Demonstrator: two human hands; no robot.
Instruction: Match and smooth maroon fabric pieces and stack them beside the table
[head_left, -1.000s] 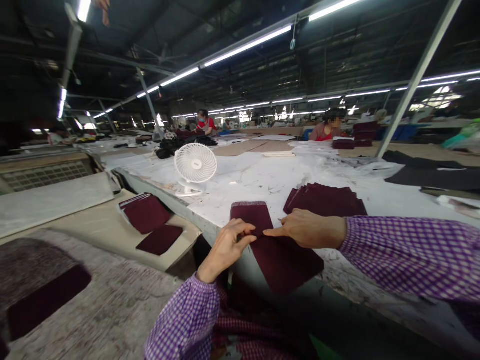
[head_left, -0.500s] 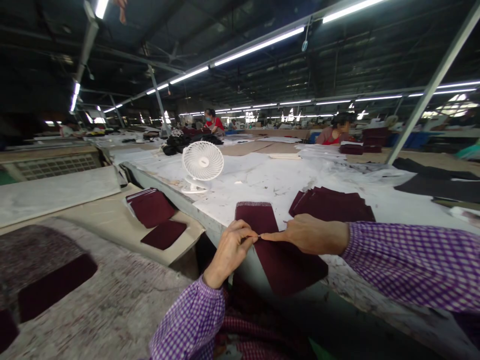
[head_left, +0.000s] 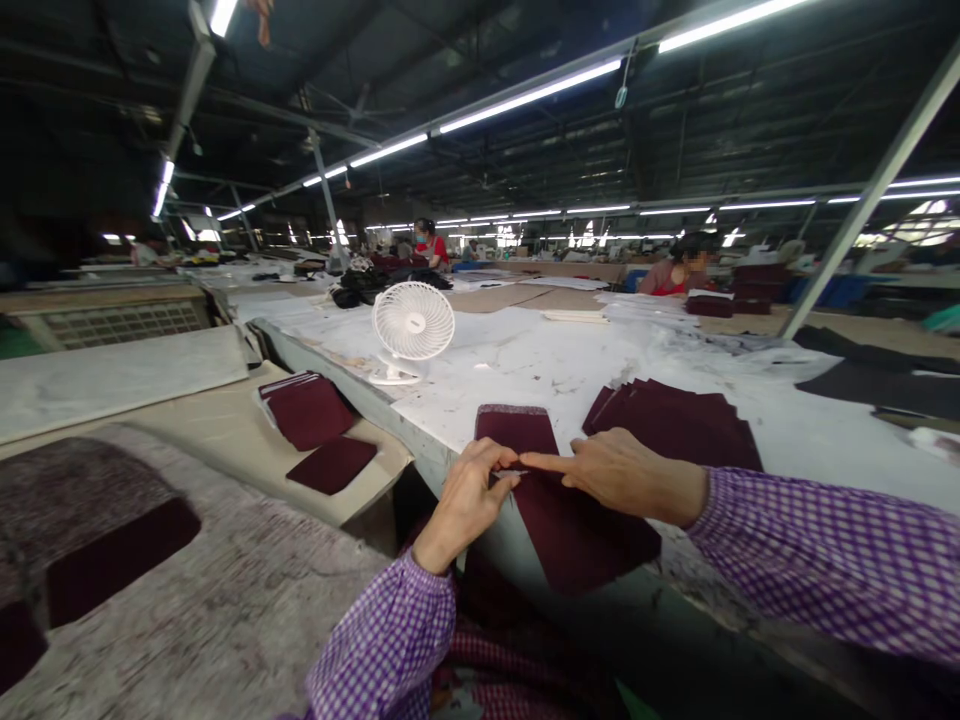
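A maroon fabric piece (head_left: 585,540) lies across the white table's near edge, its lower part hanging over the side. My left hand (head_left: 469,495) is at the middle of this cloth, thumb and index finger around a small bit at its edge, with a narrow gap showing between the tips. My right hand (head_left: 626,475) rests over the cloth from the right. Its index finger is stretched out, the tip meeting my left index fingertip, while the thumb stands apart and the other fingers bend under. What lies beneath the bent fingers is hidden.
A maroon fabric stack (head_left: 675,420) lies right of my hands. A white fan (head_left: 414,322) stands further back on the table (head_left: 495,350). More maroon pieces (head_left: 307,410) sit on a lower beige surface at left. Two people work at far tables.
My left thumb and index finger have parted slightly from a tight pinch. My right index fingertip has moved up a little to my left index fingertip. The view has shifted slightly.
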